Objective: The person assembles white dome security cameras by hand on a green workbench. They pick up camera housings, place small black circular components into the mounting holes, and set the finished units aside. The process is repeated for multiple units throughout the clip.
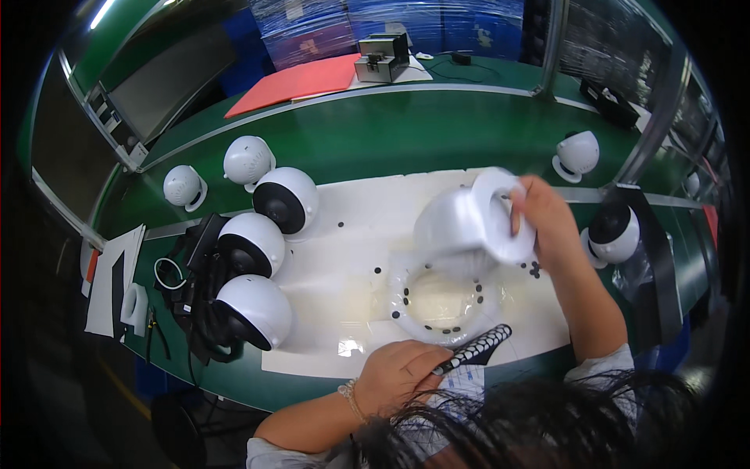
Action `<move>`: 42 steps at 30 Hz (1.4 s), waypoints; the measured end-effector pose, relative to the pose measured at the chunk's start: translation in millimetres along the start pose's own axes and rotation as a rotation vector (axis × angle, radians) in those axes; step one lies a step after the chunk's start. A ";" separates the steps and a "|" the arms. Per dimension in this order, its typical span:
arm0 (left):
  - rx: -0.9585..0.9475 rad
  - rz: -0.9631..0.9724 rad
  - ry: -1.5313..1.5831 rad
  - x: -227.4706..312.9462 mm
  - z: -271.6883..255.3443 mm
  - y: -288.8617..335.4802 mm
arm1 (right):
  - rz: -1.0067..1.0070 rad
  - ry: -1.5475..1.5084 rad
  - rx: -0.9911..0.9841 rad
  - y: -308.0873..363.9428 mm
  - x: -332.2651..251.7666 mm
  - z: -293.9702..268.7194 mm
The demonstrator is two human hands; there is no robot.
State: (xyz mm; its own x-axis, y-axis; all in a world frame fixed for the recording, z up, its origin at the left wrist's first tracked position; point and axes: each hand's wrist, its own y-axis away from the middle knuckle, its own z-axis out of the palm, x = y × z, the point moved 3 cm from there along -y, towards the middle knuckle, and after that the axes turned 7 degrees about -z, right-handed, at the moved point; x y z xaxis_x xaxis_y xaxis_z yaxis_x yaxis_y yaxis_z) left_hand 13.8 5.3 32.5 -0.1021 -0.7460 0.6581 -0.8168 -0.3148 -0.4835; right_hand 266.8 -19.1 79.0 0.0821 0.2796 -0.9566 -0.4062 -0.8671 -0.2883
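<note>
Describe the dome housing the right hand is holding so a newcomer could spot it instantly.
Start at the white mat that covers the middle of the green bench. Near its right side, above a clear ring with dark dots, the right hand holds up a white dome housing. Unlike the domes with black faces resting along the mat's left edge, it is off the surface, tilted and blurred.

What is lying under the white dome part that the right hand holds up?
Under the white dome part, held by the right hand, lies a white ring with dark dots on the white mat. The ring's far edge is covered by the dome.
</note>
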 end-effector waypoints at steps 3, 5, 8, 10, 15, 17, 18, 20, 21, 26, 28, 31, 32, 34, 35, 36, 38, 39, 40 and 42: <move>-0.017 -0.021 -0.019 0.8 1.6 -0.4 | 0.111 -0.120 -0.089 39.3 5.4 27.2; -0.024 -0.030 -0.007 1.2 3.2 -1.2 | 0.222 0.003 -0.078 51.8 20.0 32.3; -0.004 -0.039 -0.012 1.5 2.4 -0.6 | 0.242 0.153 -0.082 51.3 20.9 25.1; 0.023 -0.054 -0.034 0.3 2.2 0.9 | -0.269 0.688 -0.043 60.0 -9.5 27.4; 0.019 0.004 -0.049 3.6 2.9 -1.7 | -0.575 0.651 -0.495 92.4 -33.1 57.1; 0.011 0.026 -0.048 5.6 4.9 -1.8 | -0.535 0.608 -0.564 93.2 -34.3 68.7; 0.015 0.028 -0.044 5.6 5.7 -0.6 | -0.522 0.607 -0.576 93.9 -33.1 69.4; 0.016 0.026 -0.033 5.3 6.4 1.8 | -0.495 0.606 -0.598 95.7 -30.4 70.6; 0.015 0.017 -0.027 5.2 6.7 3.4 | -0.494 0.612 -0.590 97.3 -28.9 70.8; 0.025 0.010 0.009 5.6 10.5 4.7 | -0.520 0.674 -0.549 103.2 -27.3 72.5; 0.022 -0.003 0.000 6.5 9.4 2.5 | -0.581 0.727 -0.526 104.6 -27.0 73.8; 0.016 -0.027 0.005 4.9 8.1 1.7 | -0.739 0.834 -0.468 111.2 -23.6 76.7; 0.023 -0.029 0.015 3.9 7.9 1.3 | -0.802 0.875 -0.444 113.8 -21.6 77.6; 0.043 -0.036 0.032 1.3 7.0 1.6 | -0.966 0.849 -0.376 117.9 -20.4 74.8; 0.052 -0.078 0.025 1.6 4.8 0.8 | -1.047 0.834 -0.340 119.7 -21.3 73.7; 0.060 -0.120 0.021 2.6 2.1 -0.2 | -0.984 0.742 -0.320 116.5 -22.7 72.0; 0.083 -0.143 0.009 2.3 -0.2 -1.3 | -0.855 0.557 -0.279 107.8 -26.2 68.4; 0.096 -0.124 0.003 2.7 -0.5 -2.1 | -0.818 0.558 -0.306 106.2 -25.5 69.9; 0.110 -0.104 -0.004 3.1 -0.7 -2.4 | -0.780 0.558 -0.333 104.7 -24.7 72.1; 0.123 -0.070 -0.027 1.9 0.2 -0.2 | -0.788 0.645 -0.414 105.1 -23.6 75.5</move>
State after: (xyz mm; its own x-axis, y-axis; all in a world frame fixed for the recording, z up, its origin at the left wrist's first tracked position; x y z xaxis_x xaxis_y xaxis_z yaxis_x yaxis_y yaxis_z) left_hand 13.8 3.9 33.8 -0.0302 -0.7346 0.6778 -0.7456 -0.4350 -0.5048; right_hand 153.5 -85.8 74.4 0.6936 0.6521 -0.3060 0.2958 -0.6452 -0.7044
